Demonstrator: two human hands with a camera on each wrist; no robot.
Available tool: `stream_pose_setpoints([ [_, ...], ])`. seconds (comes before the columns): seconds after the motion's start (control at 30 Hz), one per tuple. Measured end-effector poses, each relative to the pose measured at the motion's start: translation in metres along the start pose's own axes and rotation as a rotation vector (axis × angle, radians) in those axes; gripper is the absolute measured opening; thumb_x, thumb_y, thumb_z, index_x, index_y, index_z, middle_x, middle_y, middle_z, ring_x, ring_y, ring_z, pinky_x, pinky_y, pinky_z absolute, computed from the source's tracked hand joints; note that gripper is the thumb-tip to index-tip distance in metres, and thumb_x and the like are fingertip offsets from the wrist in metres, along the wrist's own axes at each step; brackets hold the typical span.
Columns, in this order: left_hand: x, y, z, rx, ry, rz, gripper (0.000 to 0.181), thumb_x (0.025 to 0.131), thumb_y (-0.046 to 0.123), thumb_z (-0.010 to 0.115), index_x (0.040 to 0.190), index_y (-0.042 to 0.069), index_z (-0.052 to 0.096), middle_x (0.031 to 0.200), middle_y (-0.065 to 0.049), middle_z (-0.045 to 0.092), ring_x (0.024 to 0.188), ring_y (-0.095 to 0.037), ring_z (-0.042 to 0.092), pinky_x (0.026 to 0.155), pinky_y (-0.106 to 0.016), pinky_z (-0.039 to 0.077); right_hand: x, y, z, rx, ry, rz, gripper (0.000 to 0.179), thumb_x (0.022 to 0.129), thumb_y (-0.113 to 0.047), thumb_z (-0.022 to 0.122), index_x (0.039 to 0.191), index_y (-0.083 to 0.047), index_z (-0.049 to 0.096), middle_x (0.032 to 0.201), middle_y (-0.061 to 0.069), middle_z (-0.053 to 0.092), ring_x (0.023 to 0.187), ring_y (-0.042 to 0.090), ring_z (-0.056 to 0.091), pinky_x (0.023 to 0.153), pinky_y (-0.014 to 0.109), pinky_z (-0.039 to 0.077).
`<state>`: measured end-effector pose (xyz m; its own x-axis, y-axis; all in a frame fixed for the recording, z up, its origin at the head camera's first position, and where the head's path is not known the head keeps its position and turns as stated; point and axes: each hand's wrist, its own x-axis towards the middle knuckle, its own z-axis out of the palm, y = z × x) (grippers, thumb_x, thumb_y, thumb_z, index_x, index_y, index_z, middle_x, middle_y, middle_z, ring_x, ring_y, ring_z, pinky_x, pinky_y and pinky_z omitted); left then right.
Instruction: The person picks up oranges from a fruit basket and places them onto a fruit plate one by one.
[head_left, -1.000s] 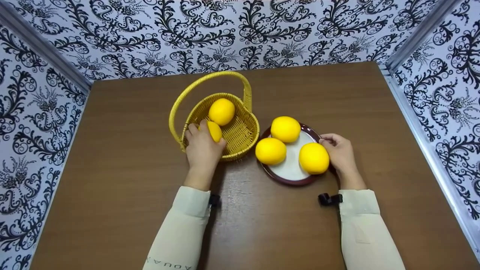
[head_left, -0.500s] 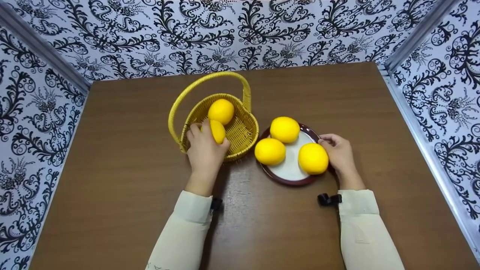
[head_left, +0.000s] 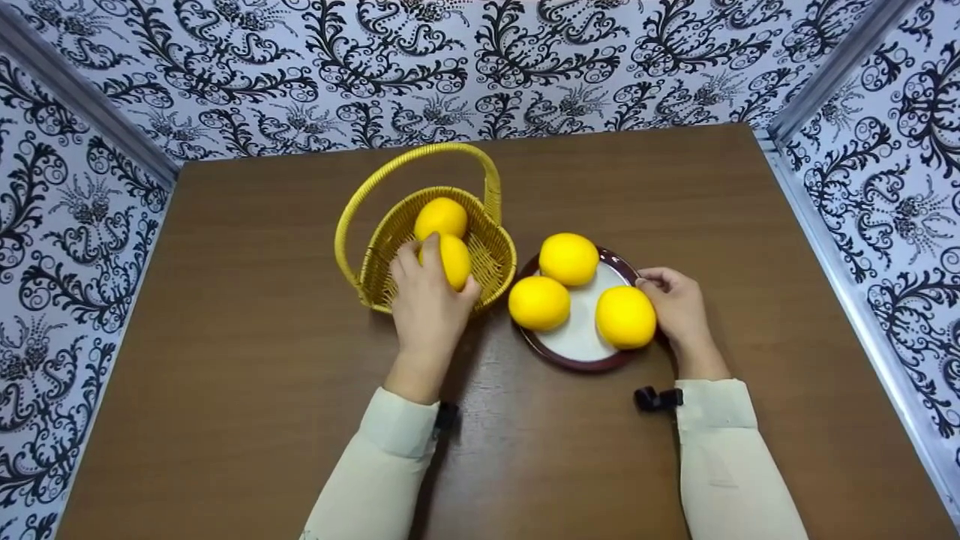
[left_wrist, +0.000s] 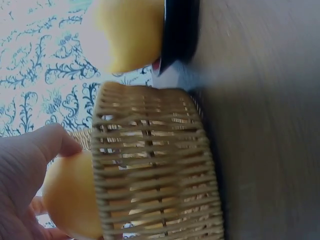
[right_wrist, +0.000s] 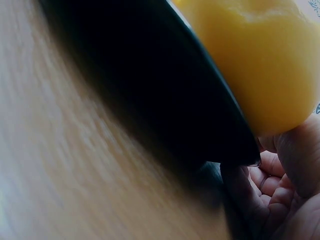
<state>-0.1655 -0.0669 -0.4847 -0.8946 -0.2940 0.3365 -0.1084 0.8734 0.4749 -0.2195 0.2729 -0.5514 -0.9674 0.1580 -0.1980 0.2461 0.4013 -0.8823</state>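
Note:
My left hand (head_left: 431,304) reaches over the near side of a yellow wicker basket (head_left: 491,281) and grips a smooth, rounded yellow fruit (head_left: 456,262). In the left wrist view that fruit (left_wrist: 72,195) shows partly above the basket wall (left_wrist: 155,165), with the thumb and fingertips on it. A second yellow fruit (head_left: 441,217) lies at the back of the basket. To the right, my right hand (head_left: 679,307) pinches the dark rim of a white plate (head_left: 581,330). The right wrist view shows the thumb above the plate's edge (right_wrist: 227,125) and fingers below it.
Three more yellow fruits sit on the plate: a back one (head_left: 569,259), a left one (head_left: 539,303) and a right one (head_left: 625,317). The basket's tall handle (head_left: 420,154) arches up at the back left. Patterned walls (head_left: 480,67) enclose the brown table (head_left: 247,300).
My left hand has moved right with the fruit, from the basket's left side toward its middle. The right hand still holds the plate's rim, and the plate has stayed in place.

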Motion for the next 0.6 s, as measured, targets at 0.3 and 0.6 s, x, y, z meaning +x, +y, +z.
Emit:
stream_pose_setpoints([
  [0.3, -0.010, 0.009, 0.002, -0.015, 0.044, 0.068, 0.074, 0.078, 0.033, 0.082, 0.144, 0.013, 0.054, 0.135, -0.020, 0.053, 0.122, -0.036, 0.055, 0.067, -0.053, 0.063, 0.001, 0.000, 0.000, -0.026, -0.003, 0.006, 0.033, 0.103, -0.022, 0.063, 0.126, 0.000, 0.071, 0.107, 0.005, 0.065, 0.092, 0.015, 0.055, 0.080, 0.020, 0.047],
  [0.6, -0.018, 0.013, 0.007, -0.015, 0.069, 0.113, 0.073, 0.079, 0.035, 0.083, 0.143, 0.013, 0.055, 0.135, -0.019, 0.054, 0.123, -0.036, 0.055, 0.063, -0.052, 0.062, 0.001, 0.000, 0.000, -0.031, 0.001, 0.017, 0.033, 0.103, -0.022, 0.063, 0.126, -0.001, 0.071, 0.105, 0.005, 0.065, 0.093, 0.017, 0.055, 0.081, 0.022, 0.047],
])
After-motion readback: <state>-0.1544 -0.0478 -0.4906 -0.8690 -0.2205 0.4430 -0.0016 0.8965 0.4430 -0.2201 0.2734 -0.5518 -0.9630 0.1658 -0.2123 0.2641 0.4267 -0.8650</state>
